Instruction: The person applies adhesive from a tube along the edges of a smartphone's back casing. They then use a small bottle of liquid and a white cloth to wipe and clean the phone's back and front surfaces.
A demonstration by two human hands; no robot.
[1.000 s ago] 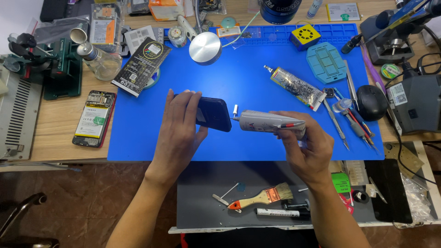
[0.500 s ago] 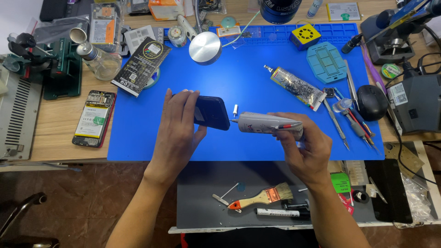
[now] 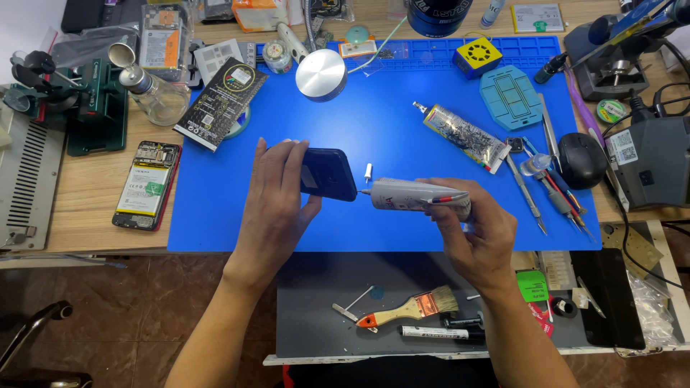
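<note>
The dark blue phone [image 3: 327, 174] looks like glossy plastic. The white squeezable glue tube [image 3: 417, 195] is smooth and slightly shiny. The blue rubber-like mat [image 3: 388, 122] is matt, and it lies on the light wooden desk [image 3: 86, 194].

Two bare forearms come up from the bottom edge of the head view. No sleeves show on either one; both are uncovered as far down as the frame reaches. The left hand [image 3: 277, 197] wears no glove, ring, watch or band that can be seen. The right hand [image 3: 474, 233] is likewise bare, wrist included. The fingernails are short and plain where they show. Nothing else of the person's body or clothing is in view.
</note>
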